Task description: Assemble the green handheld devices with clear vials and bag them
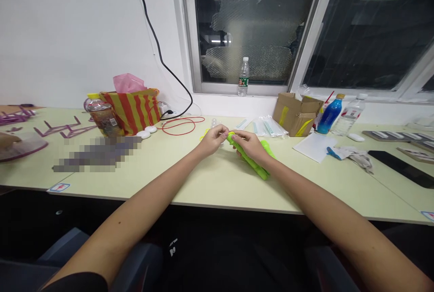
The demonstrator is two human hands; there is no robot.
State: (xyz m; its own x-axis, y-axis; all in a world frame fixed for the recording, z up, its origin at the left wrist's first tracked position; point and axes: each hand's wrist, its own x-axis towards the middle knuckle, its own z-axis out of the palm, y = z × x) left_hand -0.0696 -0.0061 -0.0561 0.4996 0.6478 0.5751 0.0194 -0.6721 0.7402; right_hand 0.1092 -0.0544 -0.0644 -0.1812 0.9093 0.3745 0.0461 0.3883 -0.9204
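A bright green object point(252, 163), long and jointed-looking, slants down to the right above the table. My right hand point(250, 144) is closed round its upper end. My left hand point(214, 140) is pinched at the tip of the same end, close to a small yellow part; what its fingertips hold is too small to make out. Behind my left hand a clear plastic item and a bit of yellow point(204, 135) show in part. Another green piece point(267, 148) shows behind my right wrist, partly hidden.
A striped bag point(135, 112), a tea bottle point(106, 118), white round objects and a red cable lie left. Plastic packets point(269, 127), a cardboard box point(294, 115), a blue bottle point(329, 115), paper, a glove and a black phone-like slab point(402, 167) stand or lie right.
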